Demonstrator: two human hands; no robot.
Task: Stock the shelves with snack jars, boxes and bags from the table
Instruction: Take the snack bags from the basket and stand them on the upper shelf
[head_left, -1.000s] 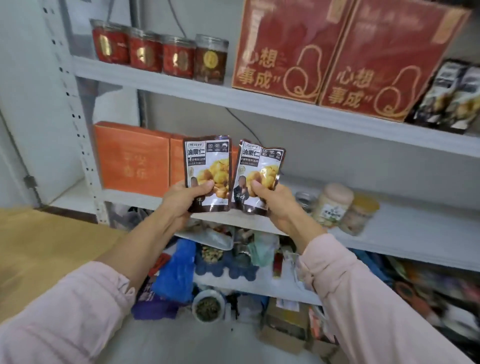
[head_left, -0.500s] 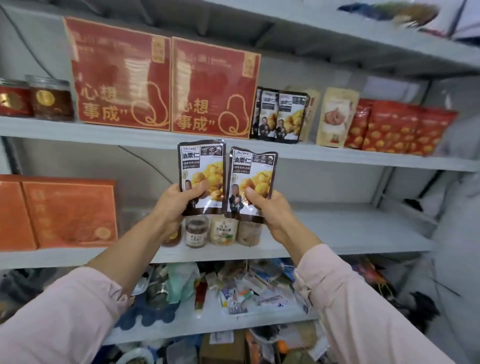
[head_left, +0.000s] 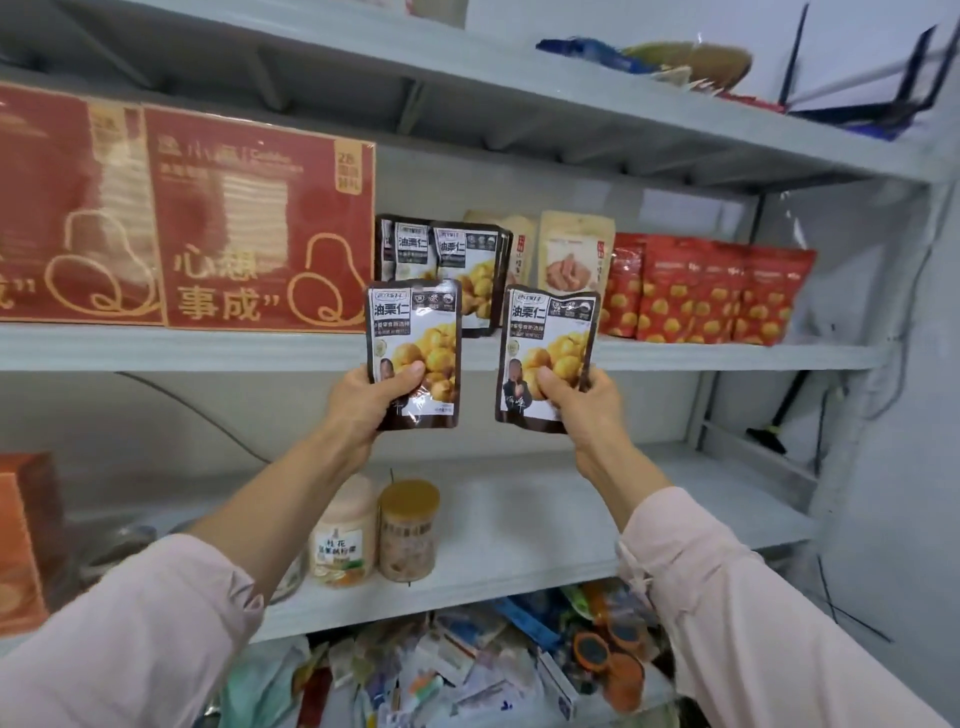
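The left hand (head_left: 363, 397) grips the left bag (head_left: 415, 322) by its lower edge, thumb curled over the front. The right hand (head_left: 589, 402) pinches the right bag (head_left: 550, 332) the same way. Both bags are dark, printed with yellow chestnuts, held upright and apart, in front of the shelf (head_left: 156, 348), their tops above its front edge and their bottoms below it. On the shelf, behind the left bag, stand matching dark bags (head_left: 457, 254). Two red boxes (head_left: 260, 223) are at the shelf's left end, beige bags (head_left: 574, 254) behind the right bag, and red bags (head_left: 701, 291) at the shelf's right end. Below the shelf, on the next board down, two jars (head_left: 408, 530) stand side by side under the left bag, with an orange box (head_left: 26, 535) far left. Lower down lies loose clutter (head_left: 467, 670). Pink sleeves (head_left: 130, 634) cover both forearms.
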